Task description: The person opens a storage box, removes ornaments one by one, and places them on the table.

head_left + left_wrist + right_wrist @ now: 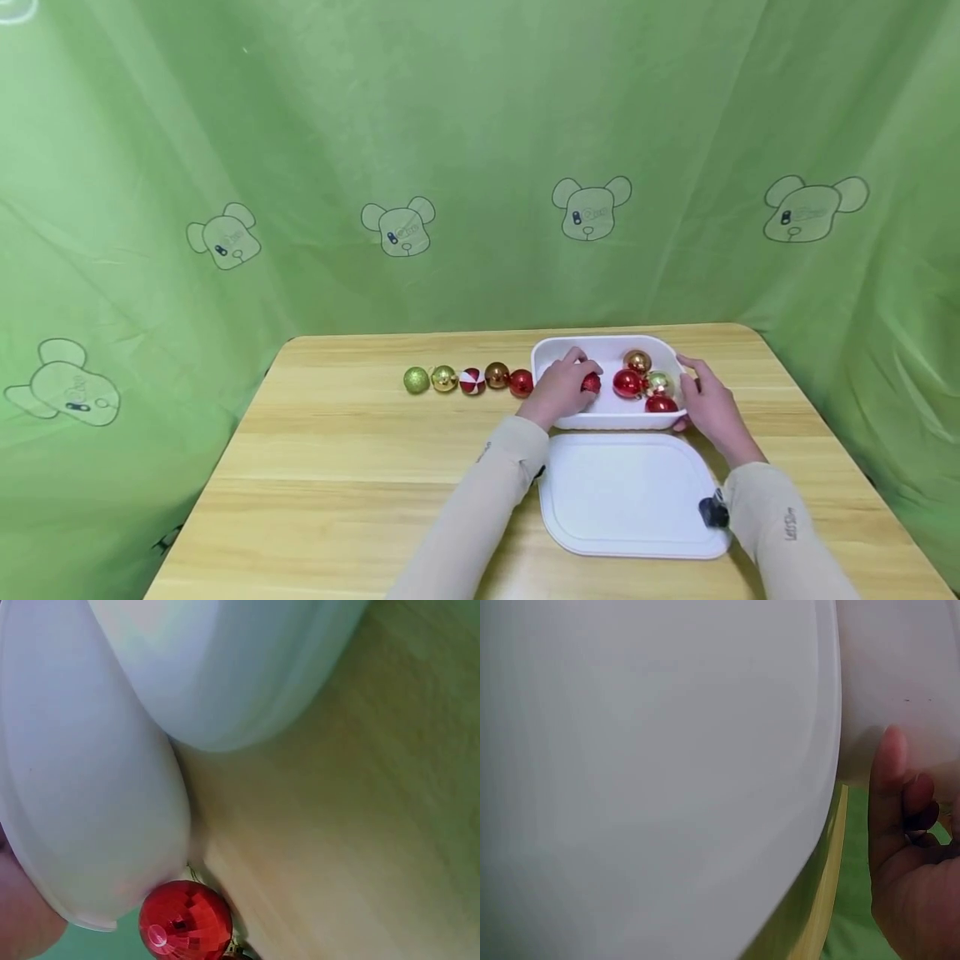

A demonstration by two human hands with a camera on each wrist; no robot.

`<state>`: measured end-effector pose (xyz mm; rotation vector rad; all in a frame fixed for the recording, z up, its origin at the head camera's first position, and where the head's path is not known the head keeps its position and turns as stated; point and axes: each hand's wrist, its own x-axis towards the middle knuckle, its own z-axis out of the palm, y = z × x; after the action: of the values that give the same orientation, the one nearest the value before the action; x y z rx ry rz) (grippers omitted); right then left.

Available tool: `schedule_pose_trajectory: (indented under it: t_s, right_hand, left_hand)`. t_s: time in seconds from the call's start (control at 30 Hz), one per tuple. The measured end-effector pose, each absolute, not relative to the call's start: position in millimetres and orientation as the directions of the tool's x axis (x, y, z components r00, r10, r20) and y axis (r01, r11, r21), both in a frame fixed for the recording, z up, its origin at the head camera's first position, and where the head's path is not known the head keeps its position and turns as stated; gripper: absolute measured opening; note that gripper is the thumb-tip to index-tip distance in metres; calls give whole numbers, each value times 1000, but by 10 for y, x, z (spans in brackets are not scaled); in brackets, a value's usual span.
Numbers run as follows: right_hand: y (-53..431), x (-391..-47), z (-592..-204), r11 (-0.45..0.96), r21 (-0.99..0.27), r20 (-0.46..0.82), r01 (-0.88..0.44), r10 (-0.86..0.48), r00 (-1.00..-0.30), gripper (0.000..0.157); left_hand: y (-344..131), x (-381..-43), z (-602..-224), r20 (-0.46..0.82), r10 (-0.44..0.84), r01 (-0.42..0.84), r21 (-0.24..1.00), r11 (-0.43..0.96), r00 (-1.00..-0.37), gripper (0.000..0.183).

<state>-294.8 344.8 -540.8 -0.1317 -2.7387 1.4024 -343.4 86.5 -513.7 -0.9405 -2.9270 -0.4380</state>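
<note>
A white plastic box [617,422] stands near the table's back edge. My left hand [559,387] reaches over its left end, fingers curled round a red glittery bauble [592,382] inside. My right hand [711,408] grips the box's right end; in the right wrist view a fingertip [891,754] presses the outer wall. Toward the right inside the box lie a gold bauble [637,360], a shiny red bauble [628,383], a pale green-gold bauble [660,383] and another red one [662,404].
Left of the box runs a row of baubles: green glitter [416,380], gold [444,379], red-and-white [472,382], bronze [497,375] and faceted red [185,922]. In front of the box lies its white lid [630,496] on the wooden table [337,500]. Green curtains [480,125] surround the table.
</note>
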Motion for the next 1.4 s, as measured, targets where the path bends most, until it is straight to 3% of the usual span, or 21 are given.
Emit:
schedule_pose_trajectory:
  t_s: [0.2, 0.37, 0.67, 1.03, 1.4]
  right_hand:
    - [3445, -2958, -5414, 593, -803, 20, 51, 112, -993, 55]
    - [3448, -2954, -5414, 592, -804, 18, 53, 114, -993, 55]
    - [3442, -2949, -5422, 590, -805, 8, 55, 104, -995, 56]
    - [3447, -2956, -5389, 592, -804, 4, 57, 101, -995, 56]
    - [3442, -2955, -5393, 589, -805, -14, 74, 105, -994, 56]
  left_hand:
    - [846, -3446, -5153, 135, 571, 578, 347, 738, -810, 40]
    - [784, -3447, -5139, 169, 557, 559, 498, 663, -813, 42]
    - [570, -3433, -5032, 231, 455, 460, 738, 494, -860, 44]
    - [213, -3455, -4902, 262, 383, 372, 894, 249, -886, 46]
    - [-125, -3452, -4913, 216, 355, 311, 920, 239, -910, 42]
